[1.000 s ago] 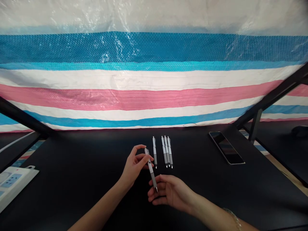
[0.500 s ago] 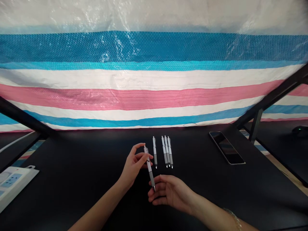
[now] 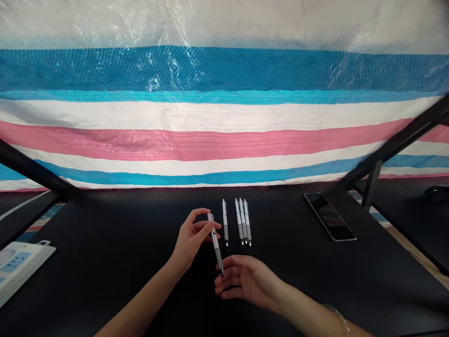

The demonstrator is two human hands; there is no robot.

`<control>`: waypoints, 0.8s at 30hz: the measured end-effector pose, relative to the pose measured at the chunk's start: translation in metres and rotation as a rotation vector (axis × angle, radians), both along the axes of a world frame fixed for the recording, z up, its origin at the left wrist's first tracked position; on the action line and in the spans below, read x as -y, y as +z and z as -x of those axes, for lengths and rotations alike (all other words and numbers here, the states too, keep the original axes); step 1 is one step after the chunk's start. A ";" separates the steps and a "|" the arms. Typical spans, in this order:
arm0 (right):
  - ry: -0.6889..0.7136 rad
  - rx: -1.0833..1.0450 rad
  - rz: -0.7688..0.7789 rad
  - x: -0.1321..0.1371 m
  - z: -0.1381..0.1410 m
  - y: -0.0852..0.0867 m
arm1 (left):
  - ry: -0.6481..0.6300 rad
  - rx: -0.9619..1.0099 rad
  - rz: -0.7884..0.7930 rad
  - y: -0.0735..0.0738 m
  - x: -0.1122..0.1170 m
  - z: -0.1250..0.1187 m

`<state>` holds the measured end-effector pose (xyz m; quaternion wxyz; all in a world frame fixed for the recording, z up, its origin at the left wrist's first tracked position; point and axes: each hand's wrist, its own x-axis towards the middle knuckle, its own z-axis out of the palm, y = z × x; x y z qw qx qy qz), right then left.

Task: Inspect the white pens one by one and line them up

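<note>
A white and grey click pen [image 3: 215,243] is held up at a slant over the black table, button end up and metal tip down. My left hand [image 3: 191,241] is closed around its upper white barrel, with the index finger reaching over to the button. At the lower end, my right hand [image 3: 245,278] pinches the grey grip between thumb and index finger, its other fingers curled behind the tip. Just beyond lies a single matching pen [image 3: 225,222], and to its right three more pens [image 3: 243,222] lie side by side, tips towards me.
A smartphone [image 3: 329,216] lies on the black table [image 3: 287,262] at the right. A white power strip [image 3: 24,267] sits at the left edge. Black frame bars [image 3: 396,145] rise on both sides, before a striped plastic sheet [image 3: 224,145]. A dark mouse [image 3: 437,191] is far right.
Both hands and the held pen have shifted very slightly left. The pen's metal tip now looks thinner and longer at its end. The lying pens stay in place.
</note>
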<state>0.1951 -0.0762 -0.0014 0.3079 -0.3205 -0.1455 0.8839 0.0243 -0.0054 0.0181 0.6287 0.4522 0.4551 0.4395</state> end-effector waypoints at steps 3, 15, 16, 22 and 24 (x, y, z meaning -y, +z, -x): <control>0.007 0.006 -0.030 0.001 0.001 0.000 | 0.014 0.000 -0.011 0.006 -0.009 0.001; 0.025 0.050 -0.161 0.004 0.003 -0.001 | 0.011 -0.380 -0.298 -0.010 -0.063 -0.013; 0.031 0.055 -0.175 0.004 0.003 -0.001 | 0.009 -0.395 -0.296 -0.014 -0.066 -0.015; 0.079 0.109 -0.247 0.005 0.003 0.001 | 0.067 -0.414 -0.249 -0.019 -0.058 -0.019; 0.094 0.195 -0.342 0.004 0.001 0.004 | 0.068 -0.418 -0.210 -0.015 -0.046 -0.018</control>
